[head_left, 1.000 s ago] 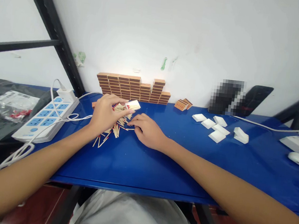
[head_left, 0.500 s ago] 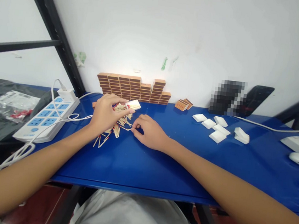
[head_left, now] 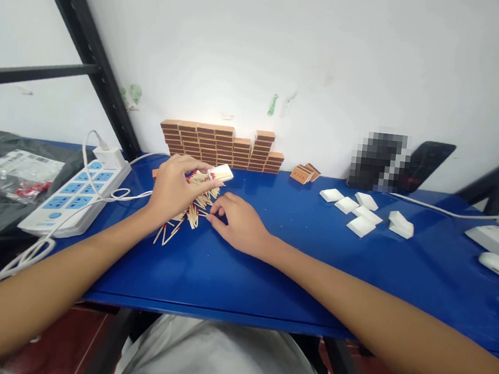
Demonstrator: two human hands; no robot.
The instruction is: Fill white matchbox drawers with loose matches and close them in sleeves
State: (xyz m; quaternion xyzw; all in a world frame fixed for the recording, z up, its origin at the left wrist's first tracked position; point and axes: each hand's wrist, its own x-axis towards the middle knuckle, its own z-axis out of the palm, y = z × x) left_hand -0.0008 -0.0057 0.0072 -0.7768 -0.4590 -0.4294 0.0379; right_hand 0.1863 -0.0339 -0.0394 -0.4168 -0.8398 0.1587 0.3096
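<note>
With our left hand (head_left: 176,182) we hold a white tray (head_left: 224,172), part filled, over the far side of the loose matches (head_left: 193,215). Our right hand (head_left: 240,225) has its fingertips narrowed at the pile's near right edge; we cannot tell whether they grip a match. Stacked matchboxes (head_left: 222,146) stand at the far wall. Outside the stack lie the loose matches, white trays (head_left: 348,205) at right, and orange covers (head_left: 301,174). We cannot read the covers' print or the left bag's label (head_left: 26,163).

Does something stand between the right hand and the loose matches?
Nothing visible does: the right hand is at the edge of the loose matches. The left hand holds the white tray farther back, not between.
</note>
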